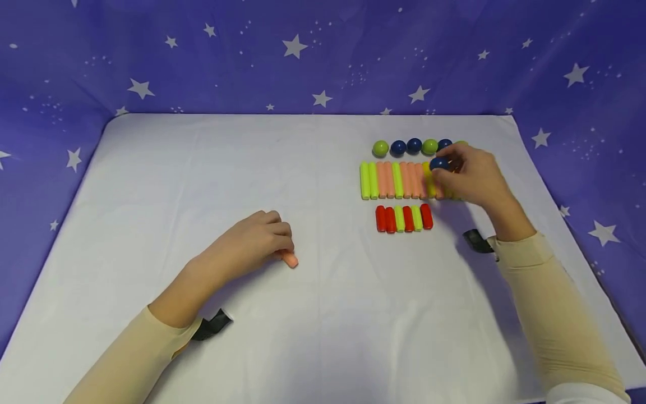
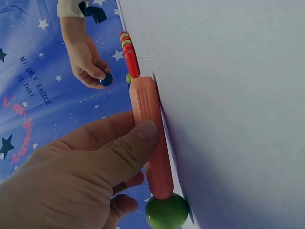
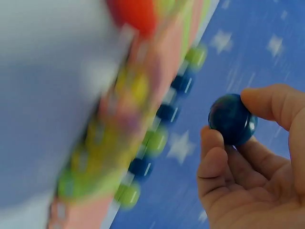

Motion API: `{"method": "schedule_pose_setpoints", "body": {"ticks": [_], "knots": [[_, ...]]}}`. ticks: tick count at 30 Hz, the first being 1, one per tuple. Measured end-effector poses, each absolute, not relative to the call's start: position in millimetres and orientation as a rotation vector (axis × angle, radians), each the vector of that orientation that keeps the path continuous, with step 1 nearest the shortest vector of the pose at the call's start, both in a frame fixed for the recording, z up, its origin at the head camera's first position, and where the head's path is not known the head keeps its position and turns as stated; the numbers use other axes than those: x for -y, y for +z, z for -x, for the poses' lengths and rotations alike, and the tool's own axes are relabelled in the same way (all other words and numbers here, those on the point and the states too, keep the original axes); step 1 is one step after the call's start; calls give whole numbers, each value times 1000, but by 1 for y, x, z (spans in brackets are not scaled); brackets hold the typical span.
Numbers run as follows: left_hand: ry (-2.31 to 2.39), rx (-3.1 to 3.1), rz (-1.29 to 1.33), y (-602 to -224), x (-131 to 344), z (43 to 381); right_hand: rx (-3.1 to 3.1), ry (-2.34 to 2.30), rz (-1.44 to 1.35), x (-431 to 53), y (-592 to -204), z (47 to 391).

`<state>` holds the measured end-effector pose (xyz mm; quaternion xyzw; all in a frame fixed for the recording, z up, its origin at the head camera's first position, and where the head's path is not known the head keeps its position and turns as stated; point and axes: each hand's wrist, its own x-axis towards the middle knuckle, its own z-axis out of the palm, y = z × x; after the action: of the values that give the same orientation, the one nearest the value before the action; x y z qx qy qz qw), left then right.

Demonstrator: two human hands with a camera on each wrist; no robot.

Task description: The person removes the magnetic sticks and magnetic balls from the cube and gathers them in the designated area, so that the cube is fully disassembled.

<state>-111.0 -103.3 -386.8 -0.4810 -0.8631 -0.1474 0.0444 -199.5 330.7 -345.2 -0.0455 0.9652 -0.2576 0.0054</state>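
My left hand (image 1: 254,241) is low over the white table, left of the rows, pinching a peach-coloured ridged stick (image 2: 160,177) between thumb and fingers. At the near end of that stick, a green ball (image 2: 167,211) shows in the left wrist view; the head view hides it. On the right side, my right hand (image 1: 476,174) pinches a dark blue ball (image 3: 232,119) with thumb and fingertips, held up above a row of long sticks (image 1: 382,180) in yellow-green, peach and yellow. The hand hides that row's right end.
Behind the long sticks runs a row of green and dark blue balls (image 1: 398,148). In front lies a shorter row of red and yellow-green sticks (image 1: 408,219). Black straps (image 1: 214,324) stick out from the sleeves. A purple star-patterned cloth (image 1: 323,62) surrounds the white table (image 1: 323,331).
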Motion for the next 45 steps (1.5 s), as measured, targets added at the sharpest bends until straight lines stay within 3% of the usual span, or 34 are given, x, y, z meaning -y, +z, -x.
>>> {"method": "schedule_pose_setpoints", "body": {"ticks": [6, 18, 26, 35, 41, 45], "knots": [[-538, 2752, 1396, -385, 107, 108, -3026, -755, -226, -387, -343, 239], [-769, 2931, 958, -388, 99, 106, -2845, -623, -386, -427, -359, 283], [-970, 2959, 653, -389, 97, 104, -2811, -627, -412, -432, -368, 290], [-894, 3074, 230, -387, 103, 104, -2826, -584, -329, -430, -360, 292], [-822, 3189, 177, -387, 105, 102, -2923, -560, -235, -424, -352, 276], [-816, 3221, 249, -387, 103, 102, -3036, -566, -69, -388, -340, 256]]}}
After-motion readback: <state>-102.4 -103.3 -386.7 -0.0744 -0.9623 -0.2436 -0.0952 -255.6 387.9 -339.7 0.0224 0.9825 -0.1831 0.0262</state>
